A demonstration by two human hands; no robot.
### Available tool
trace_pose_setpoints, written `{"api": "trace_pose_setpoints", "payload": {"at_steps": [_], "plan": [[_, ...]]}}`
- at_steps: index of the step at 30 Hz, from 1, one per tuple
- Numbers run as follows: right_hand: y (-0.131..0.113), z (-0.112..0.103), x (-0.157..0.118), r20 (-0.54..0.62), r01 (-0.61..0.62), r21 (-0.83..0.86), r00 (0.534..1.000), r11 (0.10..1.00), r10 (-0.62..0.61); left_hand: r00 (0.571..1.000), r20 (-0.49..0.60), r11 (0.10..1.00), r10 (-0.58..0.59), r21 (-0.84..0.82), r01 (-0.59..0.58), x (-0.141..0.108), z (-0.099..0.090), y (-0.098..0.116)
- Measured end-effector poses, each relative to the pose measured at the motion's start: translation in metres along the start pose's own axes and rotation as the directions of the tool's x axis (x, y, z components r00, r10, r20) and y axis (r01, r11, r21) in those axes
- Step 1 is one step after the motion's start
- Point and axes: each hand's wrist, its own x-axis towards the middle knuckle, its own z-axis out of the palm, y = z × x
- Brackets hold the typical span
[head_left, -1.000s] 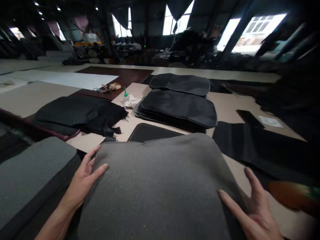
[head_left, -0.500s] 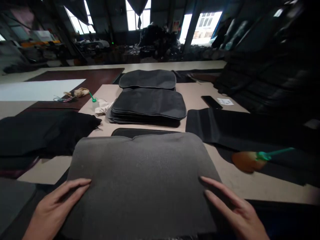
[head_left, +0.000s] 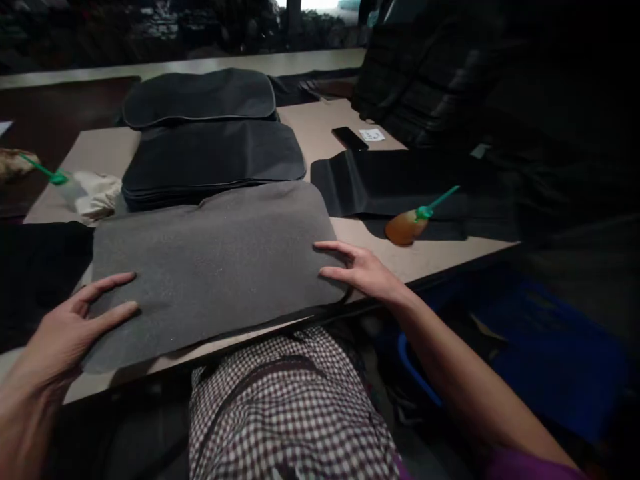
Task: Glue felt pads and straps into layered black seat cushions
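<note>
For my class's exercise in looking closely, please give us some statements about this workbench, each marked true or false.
1. The left hand and right hand are at opposite ends of the grey sheet. True.
2. The phone lies on the grey sheet. False: it lies beyond it, beside a small white paper.
3. The amber bottle has a green cap. True.
4. The pale cloth is beside the amber bottle. False: it is beside the clear bottle.

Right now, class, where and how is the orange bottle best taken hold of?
Probably by its wide, rounded body, from the near left: bare tabletop lies there, and the right hand is close. The thin green nozzle points away rightward, a poorer grip.
</note>
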Motion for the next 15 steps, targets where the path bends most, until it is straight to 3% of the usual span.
{"api": "trace_pose_setpoints", "payload": {"at_steps": [4, 9, 15], "plan": [[0.009, -0.003, 0.002, -0.011, 0.028, -0.049, 1.0, 0.998, -0.029, 0.997, -0.045, 0.979, 0.056, 0.201, -0.046, 0.001, -0.004, -0.001], [0.014, -0.009, 0.001, -0.013, 0.046, -0.138, 0.999, 0.989, -0.048, 1.0, 0.002, 0.995, -0.002, 0.103, 0.002, 0.0, -0.01, -0.001], [0.02, -0.015, -0.002, -0.011, 0.085, -0.193, 0.996, 0.977, -0.089, 0.995, 0.086, 0.973, 0.058, 0.218, -0.076, 0.009, -0.012, 0.001]]}}
